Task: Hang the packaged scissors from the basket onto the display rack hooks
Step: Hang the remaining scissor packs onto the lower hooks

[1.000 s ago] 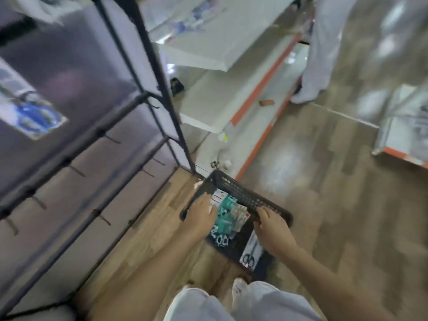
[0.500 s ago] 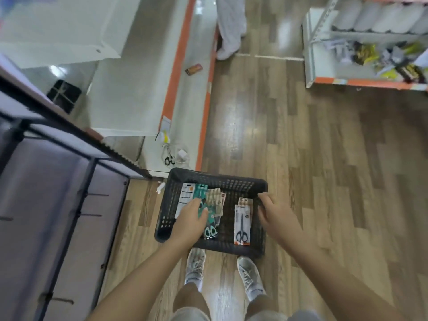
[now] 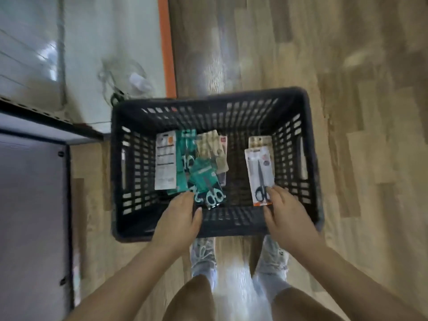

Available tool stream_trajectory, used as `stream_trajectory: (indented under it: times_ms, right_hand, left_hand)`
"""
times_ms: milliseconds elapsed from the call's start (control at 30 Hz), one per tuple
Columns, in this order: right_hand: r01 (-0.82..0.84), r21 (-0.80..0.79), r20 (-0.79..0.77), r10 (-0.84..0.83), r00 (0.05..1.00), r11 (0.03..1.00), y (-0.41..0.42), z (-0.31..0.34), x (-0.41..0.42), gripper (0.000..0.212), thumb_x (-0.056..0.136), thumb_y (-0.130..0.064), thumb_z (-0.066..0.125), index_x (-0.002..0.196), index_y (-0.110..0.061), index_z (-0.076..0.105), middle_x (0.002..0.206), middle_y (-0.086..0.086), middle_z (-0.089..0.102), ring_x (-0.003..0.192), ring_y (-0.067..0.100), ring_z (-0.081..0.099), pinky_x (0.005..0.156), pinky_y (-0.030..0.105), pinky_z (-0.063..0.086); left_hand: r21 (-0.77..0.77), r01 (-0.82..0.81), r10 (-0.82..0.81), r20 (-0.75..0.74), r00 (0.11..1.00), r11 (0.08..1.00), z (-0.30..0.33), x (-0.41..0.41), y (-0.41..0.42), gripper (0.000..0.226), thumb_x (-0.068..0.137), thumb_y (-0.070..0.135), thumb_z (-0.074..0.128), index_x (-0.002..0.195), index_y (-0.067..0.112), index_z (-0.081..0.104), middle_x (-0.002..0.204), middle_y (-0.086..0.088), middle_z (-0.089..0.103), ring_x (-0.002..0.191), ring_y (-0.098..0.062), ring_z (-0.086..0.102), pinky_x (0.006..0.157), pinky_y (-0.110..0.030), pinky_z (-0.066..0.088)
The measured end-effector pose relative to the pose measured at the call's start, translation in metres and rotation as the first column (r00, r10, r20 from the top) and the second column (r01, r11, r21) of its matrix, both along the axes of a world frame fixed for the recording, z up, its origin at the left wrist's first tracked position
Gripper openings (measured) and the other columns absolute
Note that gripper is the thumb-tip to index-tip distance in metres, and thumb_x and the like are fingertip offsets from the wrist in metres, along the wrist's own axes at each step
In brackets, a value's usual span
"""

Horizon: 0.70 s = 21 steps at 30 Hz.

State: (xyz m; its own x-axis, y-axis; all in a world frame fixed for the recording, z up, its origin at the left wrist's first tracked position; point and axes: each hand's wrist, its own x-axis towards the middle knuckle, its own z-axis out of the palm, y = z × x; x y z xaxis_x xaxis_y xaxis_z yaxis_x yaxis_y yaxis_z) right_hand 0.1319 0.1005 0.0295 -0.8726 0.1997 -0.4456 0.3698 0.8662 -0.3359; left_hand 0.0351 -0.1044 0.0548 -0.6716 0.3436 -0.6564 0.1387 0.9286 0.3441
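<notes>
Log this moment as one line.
stage: reaching into basket | left hand: at teal scissors pack | right hand: touching black scissors pack | hung: none visible

Motion blur is smearing the whole frame. The left hand [image 3: 179, 214] is covering the teal packs' [image 3: 203, 179] lower edge; whether it is gripping any is unclear. The rack [image 3: 34, 181] is running off the left edge.

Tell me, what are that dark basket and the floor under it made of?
The basket looks like moulded plastic, matte black: its walls are a regular grid of slots. The floor shows wood-grain planks with a glossy sheen; whether real wood or laminate, I cannot tell.
</notes>
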Motion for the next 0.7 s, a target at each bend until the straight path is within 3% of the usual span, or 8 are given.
stream_trajectory:
  times_ms: [100,167,267,367,500,600,700]
  right_hand:
    - [-0.050,0.028,0.012,0.050,0.999,0.998,0.008,-0.074,-0.014,0.035,0.080,-0.009,0.068,0.111,0.004,0.060,0.107,0.021,0.061,0.092,0.038,0.062,0.075,0.043,0.053]
    - [-0.118,0.074,-0.043,0.121,0.992,0.990,0.015,-0.114,-0.038,0.037,0.087,-0.014,0.058,0.120,0.002,0.054,0.118,0.019,0.055,0.100,0.038,0.057,0.079,0.044,0.051]
    - [-0.210,0.183,-0.124,0.234,0.964,0.960,0.024,-0.160,-0.086,0.041,0.091,-0.021,0.050,0.128,-0.004,0.047,0.129,0.015,0.048,0.112,0.033,0.050,0.090,0.045,0.044]
    - [-0.188,0.250,-0.192,0.238,0.952,0.950,0.030,-0.189,-0.131,0.044,0.092,-0.022,0.048,0.133,-0.007,0.043,0.132,0.014,0.046,0.118,0.030,0.046,0.098,0.043,0.040]
    - [-0.199,0.333,-0.181,0.270,0.946,0.922,0.045,-0.216,-0.160,0.043,0.093,-0.024,0.045,0.133,-0.011,0.040,0.131,0.012,0.044,0.119,0.028,0.044,0.099,0.040,0.038]
    - [-0.181,0.355,-0.107,0.232,0.967,0.917,0.054,-0.228,-0.163,0.046,0.094,-0.030,0.044,0.136,-0.012,0.036,0.140,0.012,0.035,0.129,0.029,0.034,0.104,0.041,0.032]
    - [-0.059,0.302,-0.094,0.092,0.991,0.952,0.056,-0.238,-0.151,0.053,0.094,-0.031,0.044,0.140,-0.011,0.029,0.148,0.013,0.024,0.138,0.029,0.020,0.108,0.042,0.028]
  left_hand:
    - [0.023,0.011,-0.010,-0.023,1.000,1.000,-0.083,-0.004,0.005,0.038,0.099,0.029,0.040,0.133,0.013,0.041,0.133,-0.005,0.047,0.121,-0.019,0.044,0.098,-0.031,0.039]
    - [0.040,0.006,-0.003,-0.072,0.997,0.999,-0.131,-0.014,0.011,0.035,0.098,0.030,0.041,0.129,0.012,0.043,0.127,-0.004,0.050,0.117,-0.020,0.047,0.095,-0.032,0.041]
    - [0.017,0.054,-0.050,-0.188,0.981,0.998,-0.187,-0.040,0.025,0.044,0.100,0.030,0.039,0.138,0.009,0.034,0.140,-0.008,0.040,0.128,-0.021,0.037,0.101,-0.031,0.032]
    - [-0.004,0.072,-0.070,-0.300,0.951,0.997,-0.223,-0.068,0.034,0.047,0.099,0.030,0.040,0.139,0.007,0.033,0.144,-0.009,0.035,0.130,-0.022,0.034,0.103,-0.031,0.032]
    - [-0.096,0.209,-0.230,-0.419,0.879,0.973,-0.259,-0.104,0.046,0.044,0.098,0.030,0.040,0.135,0.005,0.037,0.140,-0.013,0.038,0.125,-0.026,0.037,0.100,-0.033,0.033]
    - [-0.072,0.164,-0.179,-0.394,0.902,0.984,-0.276,-0.111,0.053,0.049,0.098,0.035,0.040,0.138,0.007,0.033,0.142,-0.011,0.035,0.129,-0.027,0.033,0.100,-0.037,0.035]
    - [0.043,0.040,-0.027,-0.267,0.963,0.998,-0.287,-0.108,0.066,0.052,0.097,0.037,0.044,0.136,0.004,0.034,0.140,-0.014,0.038,0.124,-0.029,0.039,0.094,-0.034,0.036]
